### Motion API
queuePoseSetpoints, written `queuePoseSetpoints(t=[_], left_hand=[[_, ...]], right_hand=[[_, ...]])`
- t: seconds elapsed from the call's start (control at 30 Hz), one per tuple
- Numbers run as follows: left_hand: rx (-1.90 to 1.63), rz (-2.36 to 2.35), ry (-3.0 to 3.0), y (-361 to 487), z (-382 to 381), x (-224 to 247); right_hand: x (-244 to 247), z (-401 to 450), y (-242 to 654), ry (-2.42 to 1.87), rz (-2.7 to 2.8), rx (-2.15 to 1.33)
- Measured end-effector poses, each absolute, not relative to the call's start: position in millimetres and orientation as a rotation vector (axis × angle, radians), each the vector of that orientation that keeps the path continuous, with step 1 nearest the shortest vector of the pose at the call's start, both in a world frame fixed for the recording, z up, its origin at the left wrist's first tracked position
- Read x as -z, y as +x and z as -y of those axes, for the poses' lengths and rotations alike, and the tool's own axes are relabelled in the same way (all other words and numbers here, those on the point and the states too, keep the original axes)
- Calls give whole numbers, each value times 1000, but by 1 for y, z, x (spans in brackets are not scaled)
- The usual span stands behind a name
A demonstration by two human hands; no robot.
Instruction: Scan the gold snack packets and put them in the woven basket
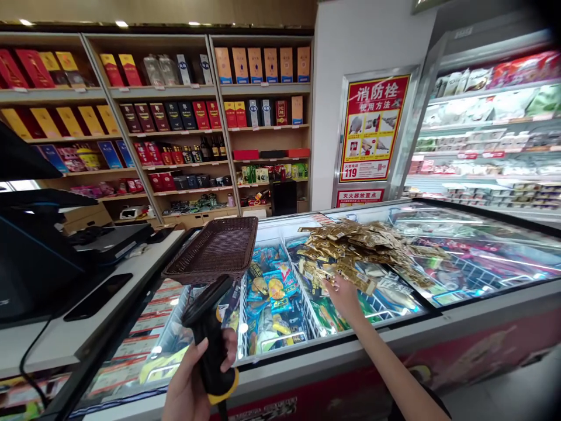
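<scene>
Gold packets (pixel 359 241) lie atop the freezer (pixel 307 363) (blue packets (pixel 275 287) sit inside).

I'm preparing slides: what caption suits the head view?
Left hand holds a handheld scanner; right hand is at gold packets heaped atop a freezer.

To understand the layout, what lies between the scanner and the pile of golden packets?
In the head view, blue packets and a white wire divider inside the freezer appear between the scanner and the golden packets.
</scene>
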State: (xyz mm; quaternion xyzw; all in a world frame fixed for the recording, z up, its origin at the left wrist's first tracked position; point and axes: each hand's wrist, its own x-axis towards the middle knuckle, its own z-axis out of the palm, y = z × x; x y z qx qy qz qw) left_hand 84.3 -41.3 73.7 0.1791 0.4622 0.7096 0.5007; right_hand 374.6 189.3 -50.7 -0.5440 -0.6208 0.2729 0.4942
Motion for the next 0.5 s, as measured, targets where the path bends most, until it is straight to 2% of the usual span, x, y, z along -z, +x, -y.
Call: queuePoseSetpoints(t=[0.3, 0.5], left_hand=[[-1665, -1259, 569, 119, 27, -62], [-1615, -1426, 892, 131, 23, -79]], right_hand=[[33, -199, 348, -1188, 1361, -1043], [5, -216, 298, -993, 1257, -1260]])
